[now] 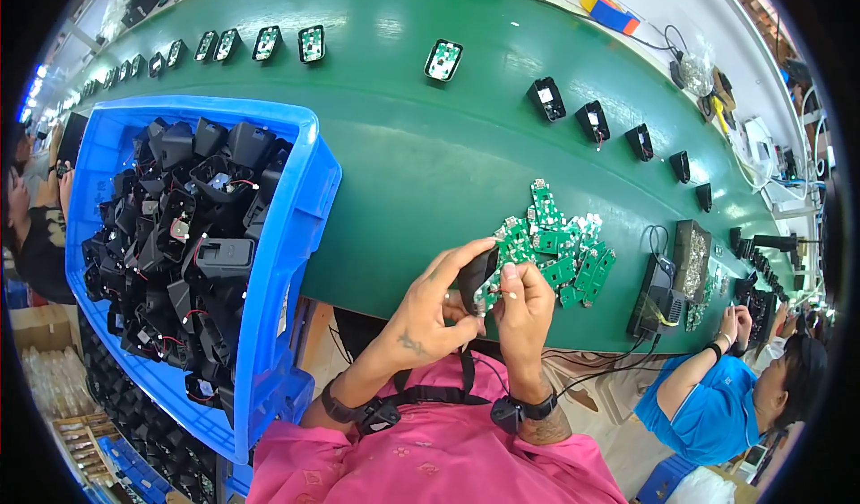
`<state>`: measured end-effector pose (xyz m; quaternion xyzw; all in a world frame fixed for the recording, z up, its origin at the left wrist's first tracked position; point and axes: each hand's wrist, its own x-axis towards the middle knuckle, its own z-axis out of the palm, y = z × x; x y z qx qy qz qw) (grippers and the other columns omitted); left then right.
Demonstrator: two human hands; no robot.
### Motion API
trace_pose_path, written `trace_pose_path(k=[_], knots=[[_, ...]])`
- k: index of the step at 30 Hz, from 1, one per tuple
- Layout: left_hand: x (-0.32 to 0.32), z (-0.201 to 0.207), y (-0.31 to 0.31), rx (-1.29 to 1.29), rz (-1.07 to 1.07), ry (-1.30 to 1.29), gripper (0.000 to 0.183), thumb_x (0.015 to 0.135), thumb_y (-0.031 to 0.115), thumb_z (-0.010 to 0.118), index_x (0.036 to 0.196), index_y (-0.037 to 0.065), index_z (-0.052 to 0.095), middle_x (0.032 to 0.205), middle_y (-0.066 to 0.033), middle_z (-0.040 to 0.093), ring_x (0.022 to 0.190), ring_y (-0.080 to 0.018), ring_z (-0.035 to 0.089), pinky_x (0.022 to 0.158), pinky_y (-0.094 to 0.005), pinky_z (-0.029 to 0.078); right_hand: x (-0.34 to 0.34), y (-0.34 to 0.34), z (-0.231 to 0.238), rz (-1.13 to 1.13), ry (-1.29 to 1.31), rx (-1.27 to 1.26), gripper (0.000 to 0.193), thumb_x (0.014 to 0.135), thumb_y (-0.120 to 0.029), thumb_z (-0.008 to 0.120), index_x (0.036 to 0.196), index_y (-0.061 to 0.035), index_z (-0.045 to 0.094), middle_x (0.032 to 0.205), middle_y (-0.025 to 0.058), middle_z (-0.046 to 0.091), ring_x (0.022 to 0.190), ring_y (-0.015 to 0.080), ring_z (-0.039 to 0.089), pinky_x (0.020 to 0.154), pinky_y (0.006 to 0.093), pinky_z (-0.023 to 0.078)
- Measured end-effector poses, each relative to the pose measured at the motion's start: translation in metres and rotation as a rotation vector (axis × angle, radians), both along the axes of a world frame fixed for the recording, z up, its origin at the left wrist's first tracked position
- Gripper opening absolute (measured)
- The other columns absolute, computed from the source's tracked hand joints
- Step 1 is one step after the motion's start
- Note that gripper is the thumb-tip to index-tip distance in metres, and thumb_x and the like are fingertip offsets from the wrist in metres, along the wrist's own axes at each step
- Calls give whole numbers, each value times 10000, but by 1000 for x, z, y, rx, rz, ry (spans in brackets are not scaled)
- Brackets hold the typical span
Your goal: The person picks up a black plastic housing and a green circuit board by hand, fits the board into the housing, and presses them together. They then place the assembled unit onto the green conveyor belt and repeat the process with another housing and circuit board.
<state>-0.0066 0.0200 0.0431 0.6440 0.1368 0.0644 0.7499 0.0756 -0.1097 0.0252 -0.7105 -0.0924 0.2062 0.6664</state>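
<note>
My left hand is wrapped round a black plastic housing, held tilted just above the table's near edge. A green circuit board shows at the housing's open side, facing my right hand. Close against it, my right hand is closed, thumb and fingers pinched together. Small white bits show by its fingertips; what exactly it grips is too small to tell. Right behind both hands lies a loose pile of green circuit boards, part of it hidden by my fingers.
At left stands a blue crate heaped with black housings. Housings with boards line the far side of the green table. A black device with cables sits right, near a co-worker in blue.
</note>
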Motion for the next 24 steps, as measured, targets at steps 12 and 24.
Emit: trace_pose_path(k=[12, 24], knots=[[-2, -18, -9, -187, 70, -6, 577, 908, -21, 440, 1453, 75, 275, 1003, -81, 522, 720, -101, 531, 627, -270, 469, -4, -7, 18, 83, -502, -151, 106, 884, 12, 682, 987, 27, 696, 824, 45, 604, 644, 82, 564, 543, 222, 430], [-3, -17, -14, -107, -47, 29, 527, 949, 13, 441, 1446, 41, 270, 1048, -84, 500, 797, -108, 511, 687, -262, 467, -7, -7, 25, 185, -168, 13, 66, 915, 14, 661, 960, 49, 694, 799, 50, 644, 592, 66, 577, 473, 214, 434]])
